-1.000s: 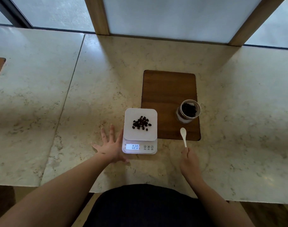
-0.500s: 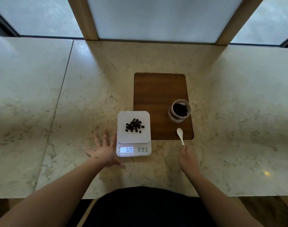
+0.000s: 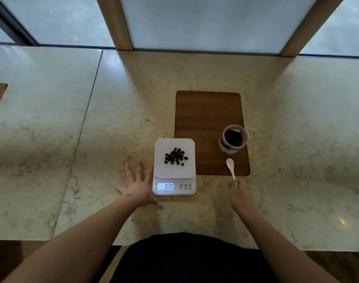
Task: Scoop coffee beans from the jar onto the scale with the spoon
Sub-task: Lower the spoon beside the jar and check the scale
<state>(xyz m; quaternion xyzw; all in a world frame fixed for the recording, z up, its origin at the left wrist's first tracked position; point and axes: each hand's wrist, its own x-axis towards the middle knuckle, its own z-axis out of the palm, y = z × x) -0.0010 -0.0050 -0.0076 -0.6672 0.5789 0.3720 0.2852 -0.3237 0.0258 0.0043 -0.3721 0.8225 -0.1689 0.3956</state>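
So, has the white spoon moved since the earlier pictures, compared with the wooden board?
No. The white spoon in the right hand keeps its bowl over the wooden board's near right corner, just in front of the jar, as before.

a pale marble counter (image 3: 52, 139) fills the middle of the frame. a brown wooden mat (image 3: 207, 115) lies right of centre. frosted window panes (image 3: 205, 21) with wooden posts (image 3: 115, 23) run along the top.

Spoon (image 3: 230, 168) handle end hidden inside right grip (image 3: 240, 192); scale (image 3: 174, 166) button labels too small to read.
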